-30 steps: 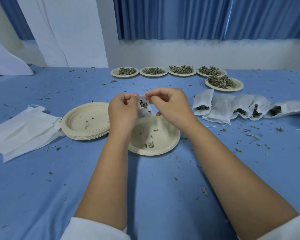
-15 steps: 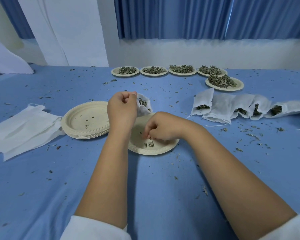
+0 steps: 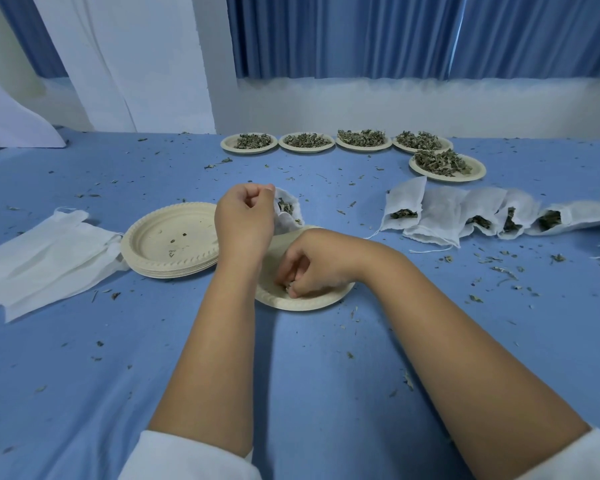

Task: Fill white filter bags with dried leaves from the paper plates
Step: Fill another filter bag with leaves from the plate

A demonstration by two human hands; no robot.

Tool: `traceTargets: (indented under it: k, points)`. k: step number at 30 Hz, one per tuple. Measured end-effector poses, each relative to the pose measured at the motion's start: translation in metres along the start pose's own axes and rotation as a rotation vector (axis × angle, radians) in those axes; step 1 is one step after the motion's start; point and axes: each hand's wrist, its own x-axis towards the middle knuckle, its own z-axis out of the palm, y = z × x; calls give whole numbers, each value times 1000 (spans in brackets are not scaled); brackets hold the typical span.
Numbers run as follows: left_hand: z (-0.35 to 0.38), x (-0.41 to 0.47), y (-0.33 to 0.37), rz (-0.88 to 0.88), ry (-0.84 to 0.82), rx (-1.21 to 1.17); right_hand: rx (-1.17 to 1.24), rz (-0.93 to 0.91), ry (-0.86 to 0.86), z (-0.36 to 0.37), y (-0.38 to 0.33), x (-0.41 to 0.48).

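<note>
It looks like a plain packing workroom: a blue-clothed table point(image 3: 84, 375) below blue curtains point(image 3: 395, 36), plates of dried leaves point(image 3: 445, 178) lined along its far edge, filled filter bags point(image 3: 440, 216) toward its right edge.

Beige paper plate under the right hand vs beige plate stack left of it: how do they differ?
The single beige paper plate is one layer, with the right hand pinching leaves in it; the beige plate stack is several high, untouched. Both round, beige, nearly empty.

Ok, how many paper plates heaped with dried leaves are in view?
5 heaped plates: four in a far row, one nearer at the row's right end. None seems hidden.
</note>
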Motion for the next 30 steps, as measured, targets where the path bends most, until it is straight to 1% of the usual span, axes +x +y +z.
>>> traceTargets:
  k: [5, 8, 11, 13, 16, 20, 22, 24, 27, 30]
  points:
    - [0, -1, 0, 3, -2, 20, -21, -7, 59, 5, -3, 3]
    - [-1, -1, 1, 4, 5, 27, -8, -13, 64, 5, -2, 2]
    - [-1, -1, 2, 1, 11, 26, 87, -20, 34, -6, 0, -4]
    - [-1, 0, 2, 4, 7, 31, 231, -62, 64, -19, 2, -11]
    - [-1, -2, 3, 11, 2, 52, 508, -92, 223, -33, 5, -17]
    - [0, -5, 4, 21, -45, 67, 706, -24, 541, -26, 5, -7]
    - [1, -6, 4, 27, -78, 80, 698, 28, 665, -18, 3, 0]
    - [2, -8, 5, 25, -106, 89, 617, 60, 749, -10, 3, 7]
    - [1, -9, 6, 19, -120, 79, 525, 45, 770, -4, 0, 11]
    - [0, -8, 6, 22, -103, 67, 542, 22, 770, -8, 2, 8]
